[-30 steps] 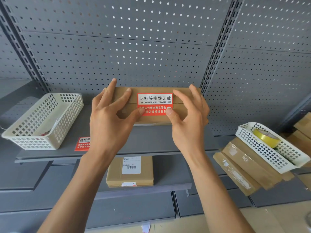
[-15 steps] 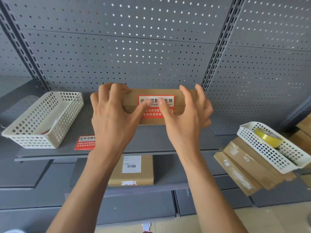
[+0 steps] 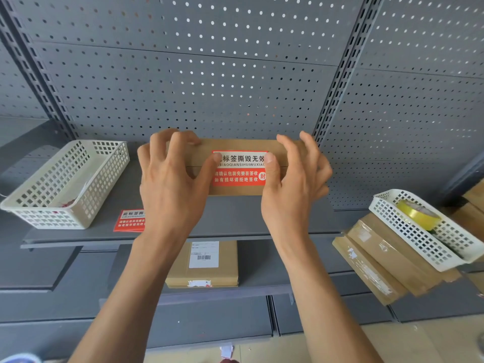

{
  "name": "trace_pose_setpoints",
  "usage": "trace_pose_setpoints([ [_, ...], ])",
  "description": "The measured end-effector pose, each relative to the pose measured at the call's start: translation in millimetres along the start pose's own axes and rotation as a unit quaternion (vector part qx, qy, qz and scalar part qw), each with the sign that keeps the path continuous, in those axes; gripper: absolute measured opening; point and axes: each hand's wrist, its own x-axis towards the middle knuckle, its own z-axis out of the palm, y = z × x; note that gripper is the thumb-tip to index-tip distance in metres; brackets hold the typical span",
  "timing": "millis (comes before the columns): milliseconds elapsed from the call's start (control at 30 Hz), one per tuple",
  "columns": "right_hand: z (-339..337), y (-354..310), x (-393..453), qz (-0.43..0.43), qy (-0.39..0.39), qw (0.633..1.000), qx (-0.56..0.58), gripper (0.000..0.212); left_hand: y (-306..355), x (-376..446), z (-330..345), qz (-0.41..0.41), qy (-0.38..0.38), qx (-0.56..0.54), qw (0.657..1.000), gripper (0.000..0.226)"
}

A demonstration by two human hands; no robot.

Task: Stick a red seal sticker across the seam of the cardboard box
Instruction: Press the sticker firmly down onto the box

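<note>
A brown cardboard box (image 3: 235,145) stands on the grey shelf (image 3: 235,218) against the pegboard. A red and white seal sticker (image 3: 239,169) lies across its horizontal seam (image 3: 195,166). My left hand (image 3: 170,184) curls its fingers over the box's top left, and its thumb presses the sticker's left edge. My right hand (image 3: 290,195) wraps the box's right end, fingers spread, with the thumb on the sticker's right edge. The box's ends are hidden behind my hands.
A cream basket (image 3: 65,184) sits at the shelf's left, with a spare red sticker (image 3: 129,220) beside it. A labelled box (image 3: 204,265) lies on the lower shelf. At right, a white basket (image 3: 419,242) holding a yellow tape roll (image 3: 416,213) rests on stacked boxes (image 3: 379,263).
My thumbs went from the sticker's lower corners to its middle, then slid apart to its left and right edges. My left fingers curled over the box top.
</note>
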Motion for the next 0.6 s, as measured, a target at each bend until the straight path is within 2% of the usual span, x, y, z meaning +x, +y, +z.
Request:
trace_pose_setpoints([
  [267, -5.1, 0.6, -4.7, 0.012, -0.011, 1.0, 0.024, 0.028, 3.0, -3.3, -3.4, -0.022, 0.005, -0.014, 1.0, 0.024],
  [333, -6.8, -2.1, -6.1, 0.018, -0.024, 0.999, 0.039, 0.033, 5.7, -4.3, -3.3, -0.027, 0.008, -0.017, 0.999, 0.031],
  [467, -5.2, -9.9, -5.7, 0.013, -0.035, 0.999, -0.002, 0.059, 13.3, -5.8, 1.1, -0.024, 0.002, 0.02, 1.0, 0.058],
  [600, -3.0, -10.4, -7.2, 0.016, -0.024, 0.999, -0.021, 0.061, 12.6, -5.0, 4.7, -0.014, 0.01, 0.041, 0.999, 0.057],
])
